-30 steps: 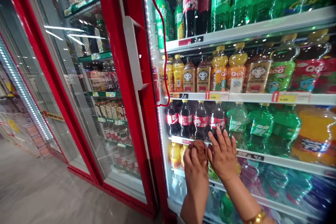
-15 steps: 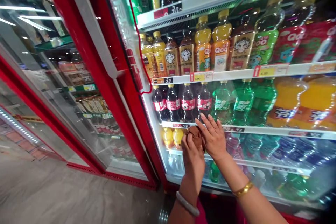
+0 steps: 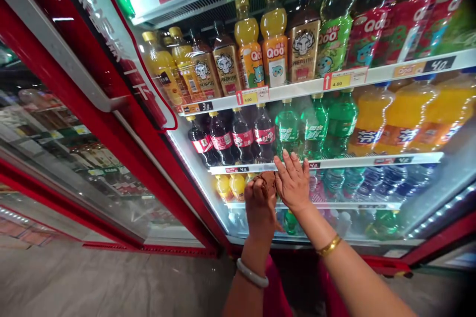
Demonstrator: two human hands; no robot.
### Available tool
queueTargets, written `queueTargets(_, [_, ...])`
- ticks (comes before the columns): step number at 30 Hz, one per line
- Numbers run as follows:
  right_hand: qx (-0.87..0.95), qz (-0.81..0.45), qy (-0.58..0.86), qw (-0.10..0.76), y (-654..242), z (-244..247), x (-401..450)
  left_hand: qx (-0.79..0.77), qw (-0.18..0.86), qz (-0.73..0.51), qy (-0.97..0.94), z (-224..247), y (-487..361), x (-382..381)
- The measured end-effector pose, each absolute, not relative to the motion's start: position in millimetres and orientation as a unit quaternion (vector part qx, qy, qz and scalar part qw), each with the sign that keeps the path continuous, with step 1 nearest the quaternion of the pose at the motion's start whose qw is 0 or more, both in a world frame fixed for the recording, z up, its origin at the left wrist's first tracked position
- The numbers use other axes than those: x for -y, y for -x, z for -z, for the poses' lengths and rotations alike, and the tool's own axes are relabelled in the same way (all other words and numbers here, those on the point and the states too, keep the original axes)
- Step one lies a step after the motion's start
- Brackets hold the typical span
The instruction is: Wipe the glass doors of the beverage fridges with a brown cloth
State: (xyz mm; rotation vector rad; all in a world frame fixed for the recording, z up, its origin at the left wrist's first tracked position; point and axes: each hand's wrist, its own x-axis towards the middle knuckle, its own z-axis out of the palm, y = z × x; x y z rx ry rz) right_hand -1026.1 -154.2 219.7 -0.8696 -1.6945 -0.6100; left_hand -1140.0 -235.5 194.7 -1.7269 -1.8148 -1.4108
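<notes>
My left hand (image 3: 261, 208) is closed around a bunched brown cloth (image 3: 268, 182), held against the glass door of a drinks fridge. Just to its right, my right hand (image 3: 293, 181) lies flat with its fingers stretched, seemingly on the glass. Behind the glass, above the hands, stand dark cola bottles (image 3: 242, 136) with red labels and green soda bottles (image 3: 287, 129). Small yellow bottles (image 3: 236, 185) are on the shelf left of the cloth. Part of the cloth is hidden by my left fingers.
A red door frame with a long grey handle (image 3: 55, 34) runs down the left, beside another glass-fronted fridge (image 3: 111, 168). Higher up is a shelf of Qoo bottles (image 3: 275, 44) and orange drinks (image 3: 372, 114). Grey floor (image 3: 148, 282) lies below.
The view has shifted, so the fridge sits further left and more of its right side shows. My hands stay close together near the lower shelves, the cloth still in my left hand.
</notes>
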Motion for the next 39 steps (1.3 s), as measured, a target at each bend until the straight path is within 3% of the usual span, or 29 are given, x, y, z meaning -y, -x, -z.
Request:
queueTargets(5, [0.738,0.255,0.345,0.522,1015.2,-219.2,156.2,0.657,0.174,0.538,0.498,-217.7,1140.3,231.1])
queueTargets(13, [0.768,0.220,0.310,0.516,995.9,-209.6,157.3,0.617,0.133,0.523,0.573,-213.7,1109.9,227.2])
queueTargets(20, [0.791,0.180,0.325,0.486,984.5,-212.0,167.6,0.632,0.202,0.578,0.474,-235.8,1122.7,219.4])
queueTargets(26, [0.728,0.152,0.410,0.528,959.2,-202.9,166.1,0.601,0.117,0.520,0.596,-199.7,1063.5,221.2])
queueTargets(30, [0.686,0.166,0.468,0.532,925.6,-197.2,155.4,0.574,0.062,0.516,0.633,-199.5,1043.3,221.7])
queueTargets(36, [0.719,0.158,0.451,0.504,902.3,-192.9,148.8,0.606,0.151,0.569,0.534,-220.5,1042.5,210.8])
queueTargets(39, [0.715,0.167,0.440,0.518,903.1,-186.6,145.6,0.610,0.138,0.531,0.572,-213.4,1025.6,212.1])
